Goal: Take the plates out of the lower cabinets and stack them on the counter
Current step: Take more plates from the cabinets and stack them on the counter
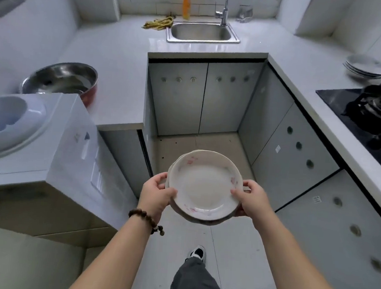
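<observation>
I hold a small stack of white plates with faint pink flower prints (204, 186) in front of me, over the floor. My left hand (157, 192) grips the stack's left rim and my right hand (252, 199) grips its right rim. Another stack of white plates (364, 66) rests on the right counter (314, 62), beyond the stove. The lower cabinets (201, 100) ahead and to the right have their doors shut.
A steel sink (203, 32) with a tap sits at the back, a yellow cloth (158, 23) and an orange bottle (186, 4) beside it. A metal bowl (61, 81) stands on the left counter. A black gas stove (371, 118) is on the right. A white appliance (50, 134) is at the left.
</observation>
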Demonstrator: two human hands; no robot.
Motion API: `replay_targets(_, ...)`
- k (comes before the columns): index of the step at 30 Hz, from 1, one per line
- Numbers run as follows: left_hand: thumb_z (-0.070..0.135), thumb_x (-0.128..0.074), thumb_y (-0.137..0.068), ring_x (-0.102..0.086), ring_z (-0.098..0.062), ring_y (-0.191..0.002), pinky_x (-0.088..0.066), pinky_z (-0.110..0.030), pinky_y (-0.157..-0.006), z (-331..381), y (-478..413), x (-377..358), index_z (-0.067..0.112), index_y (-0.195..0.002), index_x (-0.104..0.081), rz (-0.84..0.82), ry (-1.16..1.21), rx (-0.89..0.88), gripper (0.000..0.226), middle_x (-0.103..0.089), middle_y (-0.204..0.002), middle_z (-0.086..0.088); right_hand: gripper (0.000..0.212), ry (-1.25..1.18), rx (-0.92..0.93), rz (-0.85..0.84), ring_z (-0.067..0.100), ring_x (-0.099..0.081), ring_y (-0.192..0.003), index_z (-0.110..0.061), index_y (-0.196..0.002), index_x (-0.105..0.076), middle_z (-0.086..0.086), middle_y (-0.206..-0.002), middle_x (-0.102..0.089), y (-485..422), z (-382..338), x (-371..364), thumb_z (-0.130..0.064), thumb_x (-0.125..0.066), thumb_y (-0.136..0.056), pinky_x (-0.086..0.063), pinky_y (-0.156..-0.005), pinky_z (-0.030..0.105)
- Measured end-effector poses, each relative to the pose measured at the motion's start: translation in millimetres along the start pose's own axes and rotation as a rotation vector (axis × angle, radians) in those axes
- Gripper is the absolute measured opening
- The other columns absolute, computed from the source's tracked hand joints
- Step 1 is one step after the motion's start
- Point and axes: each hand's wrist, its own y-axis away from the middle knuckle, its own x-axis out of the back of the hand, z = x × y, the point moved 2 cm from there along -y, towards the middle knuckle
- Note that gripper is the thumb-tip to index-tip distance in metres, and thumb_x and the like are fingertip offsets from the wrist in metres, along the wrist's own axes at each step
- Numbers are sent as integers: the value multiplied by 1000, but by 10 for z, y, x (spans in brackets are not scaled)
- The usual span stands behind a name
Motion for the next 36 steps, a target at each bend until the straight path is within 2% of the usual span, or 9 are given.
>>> replay_targets(4,-15,-57,-74,-74,-23,-75,-60,-36,-59,493,-594,-378,13,-119,-57,-60,-82,-32,54,-77,-81,-3,11,-67,5,33,33,-69,-76,-10,-96,-60,14,-95,-68,-585,-384,119,-11,-64,-86,-57,-50,38)
replay_targets(7,-17,-57,-73,-72,-26,-81,-58,-50,-77,806,-991,-665,9,-122,-57,-80,-112,-66,55,-77,-86,-6,9,-98,27,63,31,-67,-72,-10,-94,-60,12,-92,-68,-954,-675,229,-8,-62,-85,-56,-48,37)
replay_targets(10,-17,-56,-72,-69,-30,-82,-51,-58,-83,1030,-1315,-912,7,-123,-58,-114,-137,-82,56,-76,-89,-12,8,-131,42,96,29,-67,-71,-9,-93,-60,10,-89,-68,-1249,-917,334,-6,-61,-85,-56,-46,37)
replay_targets(17,-16,-55,-70,-73,-25,-78,-58,-46,-73,1366,-2008,-1317,10,-118,-60,-150,-180,-69,54,-77,-85,-7,9,-159,4,142,26,-66,-72,-10,-95,-60,11,-91,-69,-1866,-1236,446,-5,-59,-88,-54,-45,33)
replay_targets(23,-15,-57,-72,-73,-24,-81,-59,-37,-67,1657,-2759,-1655,12,-115,-61,-180,-200,-36,51,-77,-87,-7,8,-138,-18,208,35,-68,-85,-10,-95,-62,14,-95,-70,-2581,-1534,479,-8,-60,-87,-60,-58,48)
replay_targets(26,-15,-57,-72,-73,-16,-76,-57,-29,-62,1890,-3236,-1856,14,-109,-63,-215,-213,-54,48,-77,-82,0,7,-111,-22,242,29,-66,-78,-9,-95,-61,12,-92,-68,-2998,-1763,475,-9,-60,-88,-60,-55,44)
replay_targets(28,-16,-57,-71,-73,-15,-76,-57,-29,-64,2076,-3574,-1997,13,-107,-64,-232,-206,-68,47,-76,-82,-1,8,-76,-19,265,25,-65,-73,-9,-95,-61,11,-91,-67,-3292,-1980,485,-10,-60,-88,-57,-48,34)
replay_targets(32,-13,-58,-69,-73,-14,-80,-59,-29,-70,2499,-4185,-2276,18,-103,-64,-262,-228,-94,46,-76,-85,-1,8,-92,-17,313,33,-67,-86,-10,-95,-62,11,-96,-67,-3863,-2424,505,-10,-61,-88,-60,-62,48)
replay_targets(36,-11,-56,-68,-72,-19,-88,-59,-38,-80,2859,-4678,-2555,18,-108,-66,-340,-258,-103,50,-75,-94,-4,7,-126,-22,389,35,-67,-89,-13,-95,-61,12,-99,-68,-4289,-2691,519,-12,-60,-87,-59,-61,45)
